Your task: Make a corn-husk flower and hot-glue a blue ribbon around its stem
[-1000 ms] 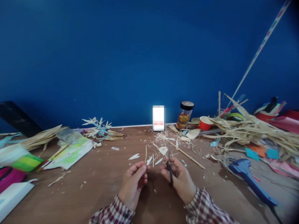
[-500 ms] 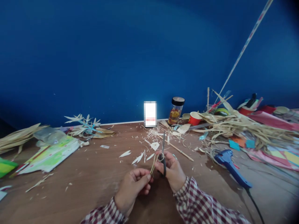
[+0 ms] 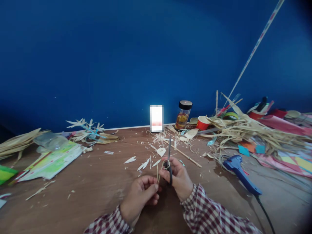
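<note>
My left hand (image 3: 142,194) pinches a thin pale-green fibre strip (image 3: 158,175) between thumb and fingers. Beside it on the right, my right hand (image 3: 179,175) is closed round dark-handled scissors (image 3: 170,151), whose blades point away from me. A loop of the strip shows near the right fingertips, in front of the scissors' handle; whether those fingers pinch it too is hard to see. Past the hands, several pale leaf-shaped pieces (image 3: 143,164) lie on the brown table (image 3: 97,185).
A blue glue gun (image 3: 241,175) with a cord lies to the right, below a heap of dried husk strips (image 3: 253,133). A lidded jar (image 3: 183,115) and a red paper cup (image 3: 203,123) stand at the back. Toward the left lies a green-and-white packet (image 3: 52,162).
The strip stands more upright between my hands, and the scissors have tilted slightly to the left. Both hands keep their hold; the whole view has shifted a little.
</note>
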The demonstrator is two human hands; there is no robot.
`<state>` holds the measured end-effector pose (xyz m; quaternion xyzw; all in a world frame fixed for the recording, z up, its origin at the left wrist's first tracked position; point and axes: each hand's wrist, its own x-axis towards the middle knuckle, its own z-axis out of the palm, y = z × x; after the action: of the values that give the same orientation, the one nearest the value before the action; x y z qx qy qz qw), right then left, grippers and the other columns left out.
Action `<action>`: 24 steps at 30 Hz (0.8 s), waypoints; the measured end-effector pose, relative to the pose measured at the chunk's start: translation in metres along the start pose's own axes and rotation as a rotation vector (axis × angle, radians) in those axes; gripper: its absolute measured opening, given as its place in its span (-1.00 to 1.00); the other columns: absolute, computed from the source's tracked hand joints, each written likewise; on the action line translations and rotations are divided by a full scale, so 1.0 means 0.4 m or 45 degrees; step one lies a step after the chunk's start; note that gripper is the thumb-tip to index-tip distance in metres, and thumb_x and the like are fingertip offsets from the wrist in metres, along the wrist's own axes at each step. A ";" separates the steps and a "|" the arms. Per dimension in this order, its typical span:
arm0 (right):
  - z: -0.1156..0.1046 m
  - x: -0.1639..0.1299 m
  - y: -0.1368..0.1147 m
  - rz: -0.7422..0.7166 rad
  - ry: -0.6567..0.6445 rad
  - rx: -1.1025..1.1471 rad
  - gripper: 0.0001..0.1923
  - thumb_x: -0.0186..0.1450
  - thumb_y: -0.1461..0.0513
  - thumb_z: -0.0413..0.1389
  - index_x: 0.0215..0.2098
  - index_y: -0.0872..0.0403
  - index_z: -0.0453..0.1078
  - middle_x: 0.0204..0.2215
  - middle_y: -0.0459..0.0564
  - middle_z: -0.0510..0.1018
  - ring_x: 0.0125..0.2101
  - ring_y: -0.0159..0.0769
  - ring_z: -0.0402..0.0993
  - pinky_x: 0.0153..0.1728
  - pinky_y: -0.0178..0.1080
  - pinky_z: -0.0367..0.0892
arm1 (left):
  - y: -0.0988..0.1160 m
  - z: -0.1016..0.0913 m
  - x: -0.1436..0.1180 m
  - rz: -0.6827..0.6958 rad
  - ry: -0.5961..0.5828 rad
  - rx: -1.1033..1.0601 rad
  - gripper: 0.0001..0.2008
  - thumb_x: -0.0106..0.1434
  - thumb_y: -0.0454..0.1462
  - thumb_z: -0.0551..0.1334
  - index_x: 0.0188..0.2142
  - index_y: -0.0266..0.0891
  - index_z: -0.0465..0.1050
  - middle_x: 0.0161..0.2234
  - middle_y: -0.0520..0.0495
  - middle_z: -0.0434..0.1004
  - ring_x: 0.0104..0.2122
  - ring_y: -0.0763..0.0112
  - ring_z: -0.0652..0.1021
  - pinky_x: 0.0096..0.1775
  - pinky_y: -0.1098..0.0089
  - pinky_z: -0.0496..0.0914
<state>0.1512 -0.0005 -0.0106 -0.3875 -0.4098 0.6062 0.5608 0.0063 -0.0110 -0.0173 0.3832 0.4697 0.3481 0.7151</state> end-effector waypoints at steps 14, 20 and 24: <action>-0.010 0.010 0.005 -0.001 0.037 -0.011 -0.58 -0.04 0.27 0.25 -0.22 0.06 0.25 -0.53 -0.18 0.39 -0.55 -0.49 0.28 -0.54 -0.43 0.18 | 0.012 0.002 -0.006 -0.034 0.046 -0.114 -0.76 -0.10 -0.21 0.33 -0.45 -0.34 0.44 -0.58 -0.02 0.46 -0.66 0.62 0.37 -0.63 0.59 0.26; 0.003 0.003 0.001 0.025 0.085 -0.086 -0.58 -0.03 0.22 0.24 -0.22 0.07 0.24 -0.51 -0.14 0.44 -0.53 -0.44 0.34 -0.52 -0.38 0.23 | 0.018 0.002 -0.002 0.043 0.173 -0.093 -0.77 -0.12 -0.20 0.34 -0.55 -0.33 0.40 -0.62 0.01 0.44 -0.69 0.63 0.35 -0.63 0.59 0.26; 0.012 -0.003 0.001 0.076 0.049 -0.097 -0.52 -0.13 0.27 0.29 -0.24 0.05 0.25 -0.54 -0.18 0.43 -0.58 -0.45 0.34 -0.56 -0.39 0.22 | 0.012 0.003 -0.003 0.165 0.167 0.083 -0.79 -0.08 -0.18 0.30 -0.58 -0.32 0.40 -0.64 0.04 0.41 -0.67 0.58 0.38 -0.62 0.56 0.29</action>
<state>0.1468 -0.0021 -0.0094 -0.4322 -0.4099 0.5992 0.5350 0.0063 -0.0099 -0.0124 0.4123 0.5010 0.4024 0.6459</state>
